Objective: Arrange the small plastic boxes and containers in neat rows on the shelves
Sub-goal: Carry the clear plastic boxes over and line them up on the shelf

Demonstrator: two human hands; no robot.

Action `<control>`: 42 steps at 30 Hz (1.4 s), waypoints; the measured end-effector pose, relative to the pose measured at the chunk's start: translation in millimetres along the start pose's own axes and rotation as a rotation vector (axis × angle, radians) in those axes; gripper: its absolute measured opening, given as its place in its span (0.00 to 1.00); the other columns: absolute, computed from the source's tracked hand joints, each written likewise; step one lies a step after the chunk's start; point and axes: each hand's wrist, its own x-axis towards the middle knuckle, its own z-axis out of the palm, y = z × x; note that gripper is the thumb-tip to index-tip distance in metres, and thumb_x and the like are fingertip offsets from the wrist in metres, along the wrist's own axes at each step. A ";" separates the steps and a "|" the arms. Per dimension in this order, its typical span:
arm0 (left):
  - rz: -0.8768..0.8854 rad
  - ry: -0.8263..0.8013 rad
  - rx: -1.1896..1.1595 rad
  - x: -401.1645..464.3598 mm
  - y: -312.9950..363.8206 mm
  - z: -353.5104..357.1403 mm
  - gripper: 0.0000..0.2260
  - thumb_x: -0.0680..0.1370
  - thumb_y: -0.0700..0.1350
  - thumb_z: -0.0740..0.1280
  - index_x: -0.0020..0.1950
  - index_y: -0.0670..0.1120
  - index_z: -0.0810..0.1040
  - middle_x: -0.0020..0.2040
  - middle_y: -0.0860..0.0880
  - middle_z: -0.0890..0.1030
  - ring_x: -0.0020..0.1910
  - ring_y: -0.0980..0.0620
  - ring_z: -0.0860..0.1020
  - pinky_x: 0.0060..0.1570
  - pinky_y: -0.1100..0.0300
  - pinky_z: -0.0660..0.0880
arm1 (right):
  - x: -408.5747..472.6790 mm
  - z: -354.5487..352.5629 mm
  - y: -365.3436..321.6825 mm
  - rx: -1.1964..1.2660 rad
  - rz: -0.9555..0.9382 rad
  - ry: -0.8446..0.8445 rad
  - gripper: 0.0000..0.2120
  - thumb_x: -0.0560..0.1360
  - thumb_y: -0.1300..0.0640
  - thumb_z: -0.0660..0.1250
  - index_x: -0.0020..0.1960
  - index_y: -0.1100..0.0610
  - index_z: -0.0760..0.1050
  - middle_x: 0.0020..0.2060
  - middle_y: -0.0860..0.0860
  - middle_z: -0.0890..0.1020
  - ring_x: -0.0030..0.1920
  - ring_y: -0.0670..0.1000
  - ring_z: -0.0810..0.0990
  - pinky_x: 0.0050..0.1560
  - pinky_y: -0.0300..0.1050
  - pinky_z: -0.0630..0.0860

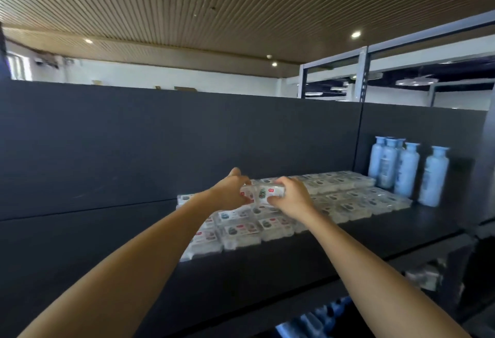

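A ribbed, brown slatted ceiling (214, 2) fills the upper part of the view, set with small round recessed lights (356, 34) that glow white. Below it runs a white wall (160, 75) along the far side of the room. A dark, matte back panel (160, 136) stands upright across the middle, joined by a vertical seam to a second panel at the right. Behind it, at the upper right, rises a pale grey metal rack frame (363, 75) with slotted uprights
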 end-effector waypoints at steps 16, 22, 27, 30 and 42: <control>-0.168 0.025 -0.008 7.2 13.1 2.3 0.16 0.80 0.52 0.67 0.65 0.47 0.77 0.59 0.48 0.80 0.54 0.49 0.78 0.58 0.55 0.76 | 37.0 -10.9 39.7 -0.134 -0.240 -0.146 0.21 0.78 0.39 0.64 0.65 0.51 0.76 0.60 0.50 0.74 0.64 0.52 0.70 0.62 0.52 0.72; -0.095 -0.002 0.063 -5.3 16.2 -0.4 0.13 0.78 0.52 0.70 0.61 0.51 0.81 0.59 0.52 0.78 0.56 0.52 0.77 0.56 0.59 0.75 | 38.6 -11.2 36.3 -0.203 -0.391 -0.175 0.14 0.77 0.47 0.70 0.62 0.48 0.80 0.56 0.47 0.77 0.59 0.51 0.71 0.59 0.51 0.72; -0.093 0.051 0.087 5.9 23.0 8.9 0.13 0.78 0.50 0.70 0.62 0.51 0.81 0.60 0.50 0.79 0.55 0.51 0.79 0.59 0.53 0.77 | 41.2 -8.8 40.9 -0.154 -0.372 -0.153 0.15 0.79 0.60 0.68 0.64 0.50 0.80 0.59 0.47 0.78 0.59 0.49 0.76 0.60 0.49 0.76; -0.122 0.112 0.118 15.6 25.4 17.6 0.14 0.78 0.50 0.70 0.63 0.50 0.79 0.61 0.50 0.78 0.56 0.50 0.77 0.58 0.55 0.76 | 45.5 -4.9 43.3 -0.170 -0.339 -0.113 0.17 0.78 0.64 0.68 0.64 0.51 0.79 0.58 0.48 0.78 0.57 0.50 0.77 0.57 0.48 0.77; -0.118 0.191 0.092 30.9 33.3 36.1 0.15 0.79 0.46 0.68 0.66 0.46 0.77 0.63 0.47 0.76 0.60 0.47 0.75 0.59 0.54 0.75 | 53.0 -4.3 47.7 -0.271 -0.298 -0.072 0.10 0.73 0.63 0.67 0.52 0.52 0.77 0.50 0.49 0.76 0.50 0.51 0.75 0.39 0.43 0.67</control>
